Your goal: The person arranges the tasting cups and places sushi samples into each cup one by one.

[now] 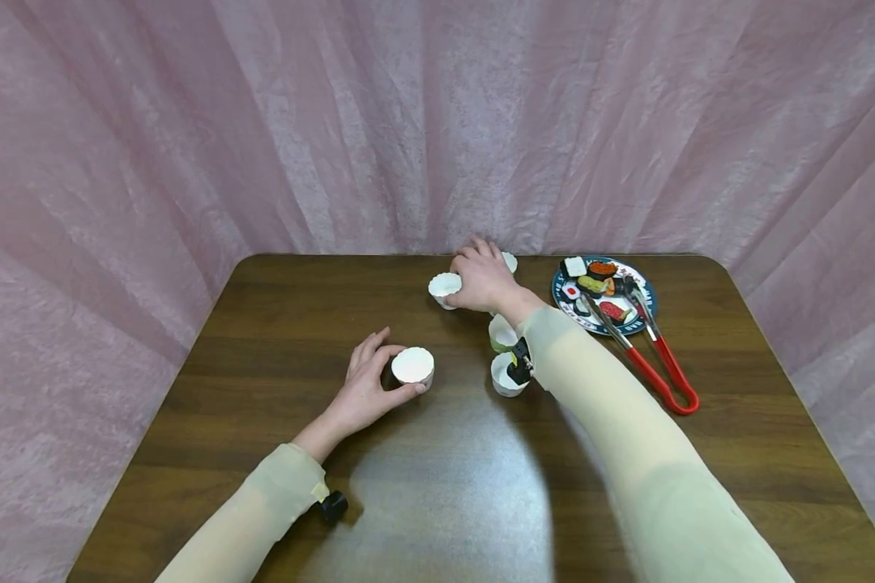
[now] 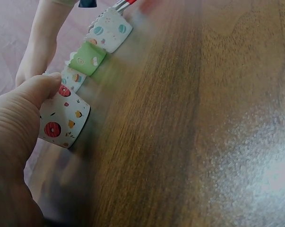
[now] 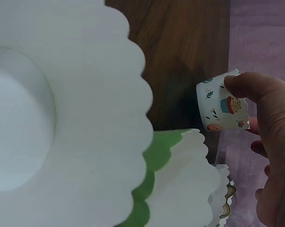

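My left hand point(image 1: 364, 387) holds a white paper baking cup point(image 1: 412, 368) between thumb and fingers at the middle of the table. Red doughnut prints show on that cup point(image 2: 66, 118) in the left wrist view. Farther back, my right hand point(image 1: 484, 278) pinches the rim of another white baking cup point(image 1: 445, 288); its side bears a cupcake print point(image 3: 232, 105) in the right wrist view. Beneath my right wrist, a green baking cup point(image 1: 502, 334) and a white one point(image 1: 505, 376) stand in a row. Behind the right hand, one more cup point(image 1: 510, 261) is partly hidden.
Toward the back right lies a blue-rimmed plate point(image 1: 560, 305) carrying several sushi pieces point(image 1: 592, 284). Tongs with red handles point(image 1: 663, 382) rest across it and reach onto the wooden table point(image 1: 744, 453). A pink curtain point(image 1: 437, 121) hangs along the table's back edge.
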Tool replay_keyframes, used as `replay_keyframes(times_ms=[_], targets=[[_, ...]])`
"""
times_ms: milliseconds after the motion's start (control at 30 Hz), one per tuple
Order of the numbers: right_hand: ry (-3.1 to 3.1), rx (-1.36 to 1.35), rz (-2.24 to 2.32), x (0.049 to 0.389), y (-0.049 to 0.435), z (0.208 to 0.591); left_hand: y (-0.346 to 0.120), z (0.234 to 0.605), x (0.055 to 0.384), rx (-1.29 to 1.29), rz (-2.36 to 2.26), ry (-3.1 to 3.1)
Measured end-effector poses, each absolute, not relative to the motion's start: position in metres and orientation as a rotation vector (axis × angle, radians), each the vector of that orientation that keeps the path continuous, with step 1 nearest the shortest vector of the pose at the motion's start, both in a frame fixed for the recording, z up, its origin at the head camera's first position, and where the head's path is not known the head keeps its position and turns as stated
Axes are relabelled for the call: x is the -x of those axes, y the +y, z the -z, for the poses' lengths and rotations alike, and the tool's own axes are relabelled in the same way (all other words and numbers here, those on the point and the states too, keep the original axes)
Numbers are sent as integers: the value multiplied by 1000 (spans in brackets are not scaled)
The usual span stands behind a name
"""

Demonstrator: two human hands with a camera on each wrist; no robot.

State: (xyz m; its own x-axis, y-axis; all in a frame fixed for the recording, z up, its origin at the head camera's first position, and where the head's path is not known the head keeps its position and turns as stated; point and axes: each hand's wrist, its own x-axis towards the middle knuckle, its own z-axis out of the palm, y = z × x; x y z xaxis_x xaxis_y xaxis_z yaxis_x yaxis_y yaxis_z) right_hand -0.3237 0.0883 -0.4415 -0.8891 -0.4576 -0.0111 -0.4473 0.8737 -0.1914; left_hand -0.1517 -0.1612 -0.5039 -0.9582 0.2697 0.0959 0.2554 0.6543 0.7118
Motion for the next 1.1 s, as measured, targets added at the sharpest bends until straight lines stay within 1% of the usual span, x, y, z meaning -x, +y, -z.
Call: replay_keyframes(times_ms=[233,400,600,1100], targets=[[3019,631,237,331,88,441,-161,504,151,-446,-1221,2843],[3026,560,286,333,86,442,-161,504,150,-440,-1216,2840],[3039,526,286,337,84,444,-161,504,150,-434,-1213,2845],[3080,345,248,341,83,442,-156,506,150,-449,-1217,2845]])
